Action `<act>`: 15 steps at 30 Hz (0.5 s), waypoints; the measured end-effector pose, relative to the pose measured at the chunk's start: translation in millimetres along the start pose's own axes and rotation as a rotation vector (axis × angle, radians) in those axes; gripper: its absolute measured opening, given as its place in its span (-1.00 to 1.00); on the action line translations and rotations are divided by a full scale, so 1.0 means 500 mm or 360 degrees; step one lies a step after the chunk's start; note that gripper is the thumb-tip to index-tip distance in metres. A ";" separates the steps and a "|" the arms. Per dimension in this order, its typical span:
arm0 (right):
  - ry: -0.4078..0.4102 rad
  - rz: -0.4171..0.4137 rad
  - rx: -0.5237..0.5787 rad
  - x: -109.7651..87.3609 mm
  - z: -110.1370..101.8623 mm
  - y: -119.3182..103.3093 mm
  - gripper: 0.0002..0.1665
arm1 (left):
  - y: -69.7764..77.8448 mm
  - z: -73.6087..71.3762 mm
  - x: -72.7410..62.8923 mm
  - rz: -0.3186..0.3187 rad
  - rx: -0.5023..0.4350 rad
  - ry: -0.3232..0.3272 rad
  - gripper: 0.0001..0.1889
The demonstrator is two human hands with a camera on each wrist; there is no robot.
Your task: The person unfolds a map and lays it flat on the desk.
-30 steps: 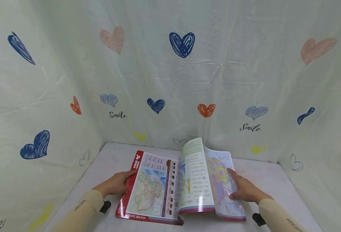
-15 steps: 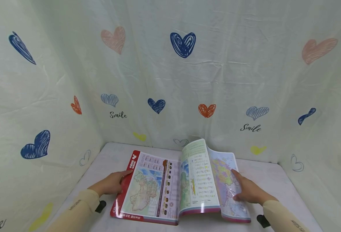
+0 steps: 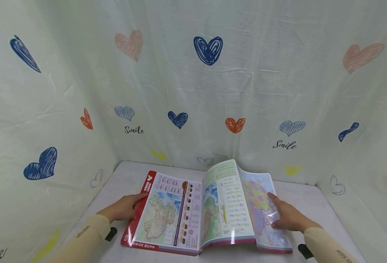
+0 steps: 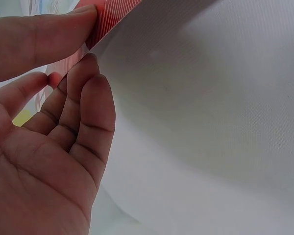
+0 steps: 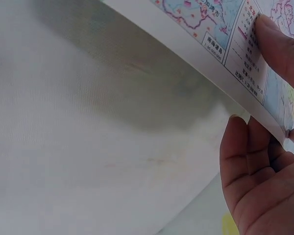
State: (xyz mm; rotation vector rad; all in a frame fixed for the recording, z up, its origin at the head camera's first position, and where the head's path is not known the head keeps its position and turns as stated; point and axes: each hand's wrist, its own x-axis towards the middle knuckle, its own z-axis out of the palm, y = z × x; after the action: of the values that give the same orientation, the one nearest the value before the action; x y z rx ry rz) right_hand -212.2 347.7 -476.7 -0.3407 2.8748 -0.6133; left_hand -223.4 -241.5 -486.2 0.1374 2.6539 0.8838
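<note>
An open map booklet [image 3: 162,218] with a red left border lies in front of me, showing a map and printed columns. In its middle a page [image 3: 234,219] stands curved up, printed with a map and text; right of it is a colourful map page [image 3: 257,191]. My left hand [image 3: 122,208] pinches the red left edge [image 4: 110,17], thumb on top and fingers beneath. My right hand [image 3: 292,215] holds the right edge, its thumb on the map print [image 5: 210,24] and fingers curled underneath. The fingers' undersides are hidden in the head view.
A white-covered table [image 3: 107,193] carries the booklet. Behind it and at both sides hangs a pale curtain [image 3: 206,91] printed with hearts and the word Smile. A small black object [image 3: 111,233] is at the left wrist, another [image 3: 305,251] at the right wrist.
Both hands have moved apart, the left one leftward and the right one rightward. The booklet has spread wider, and the raised middle page has shifted right and leaned lower.
</note>
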 end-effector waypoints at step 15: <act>0.0011 -0.0015 -0.0156 -0.018 -0.029 0.033 0.36 | -0.006 -0.014 -0.001 -0.0036 0.0031 0.0003 -0.05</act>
State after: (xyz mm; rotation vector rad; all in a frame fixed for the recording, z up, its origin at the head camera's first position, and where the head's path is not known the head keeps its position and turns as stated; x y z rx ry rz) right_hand -210.0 370.1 -469.6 -0.3667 2.9178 -0.4768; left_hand -225.3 -247.7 -482.4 0.1111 2.6607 0.8518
